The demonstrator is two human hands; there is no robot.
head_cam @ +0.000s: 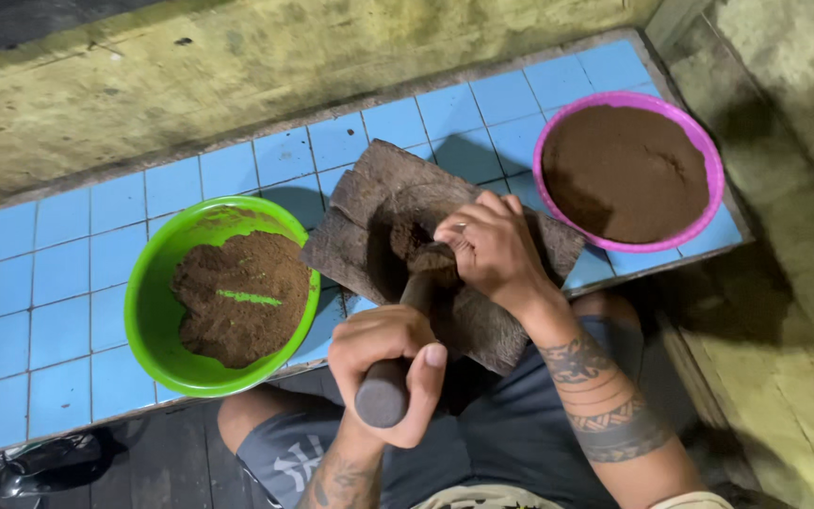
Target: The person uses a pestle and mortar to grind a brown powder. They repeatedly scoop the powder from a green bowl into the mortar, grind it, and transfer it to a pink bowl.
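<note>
Head view: both my hands, left (390, 363) and right (489, 247), grip the pestle (405, 325) on the stone slab (379, 203), between green bowl (157, 311) and pink bowl (708, 160).

I sit before a low platform (77, 283) faced with light blue square tiles, their grout lines dark with grime. It runs from nine o'clock up toward two o'clock. Beyond it, from ten to one o'clock, rises a rough concrete wall (266, 57), yellowish-green and stained. At three o'clock another worn concrete surface (784, 188) slopes away, mottled and shadowed. Down at seven o'clock the floor (171, 462) is dark. The light is dim and cool.
</note>
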